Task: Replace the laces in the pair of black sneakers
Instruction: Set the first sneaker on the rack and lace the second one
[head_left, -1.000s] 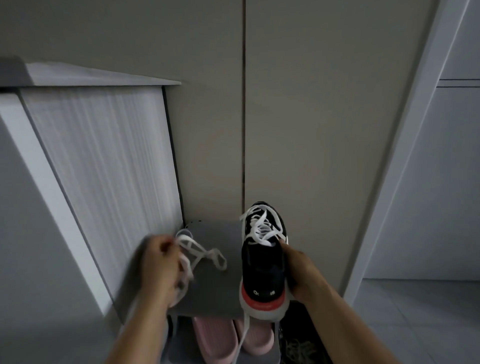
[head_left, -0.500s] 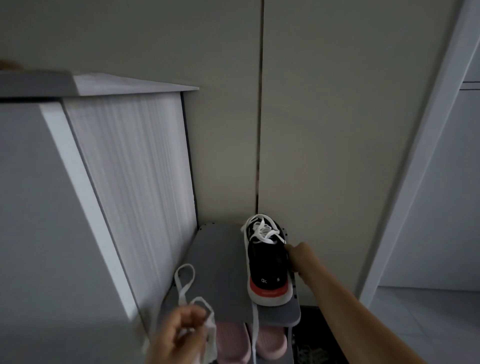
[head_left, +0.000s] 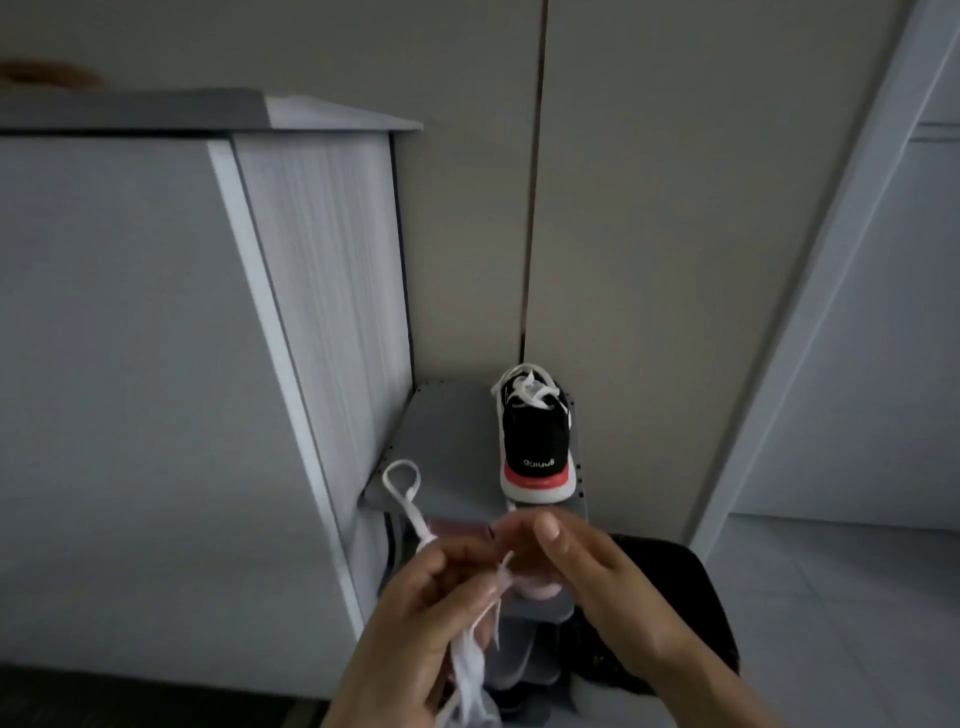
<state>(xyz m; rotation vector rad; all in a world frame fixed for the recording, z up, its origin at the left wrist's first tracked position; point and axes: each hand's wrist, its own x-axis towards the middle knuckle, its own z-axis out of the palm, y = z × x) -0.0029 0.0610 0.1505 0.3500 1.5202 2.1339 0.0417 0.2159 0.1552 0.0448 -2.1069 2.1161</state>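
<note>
Pale wall panels (head_left: 675, 208) fill the upper middle of the frame, split by a thin dark vertical seam. A tall grey cabinet (head_left: 156, 364) takes up the left half, and a white door frame (head_left: 831, 260) slants down the right side to a light tiled floor (head_left: 831, 597).

Below centre, between the cabinet and the wall, stands a grey shoe rack (head_left: 452, 447). A dark, bag-like thing (head_left: 691, 587) sits low on the right, just beside the rack; what it is cannot be told.

One black sneaker (head_left: 535, 441) stands upright on the right part of the rack's top shelf, its red-and-white heel facing the camera and its toe toward the wall. White lacing (head_left: 524, 387) lies loose at its far end.

At the bottom centre, the left hand (head_left: 415, 623) has its fingers curled round a loose white lace (head_left: 410, 499). One loop of the lace rises above the hand to the shelf's near left corner, and the rest hangs below the hand.

The right hand (head_left: 597, 582) is just beside the left, its fingers loosely bent. Its blurred fingertips are close to the lace's thin end, and whether they pinch it cannot be told.
</note>
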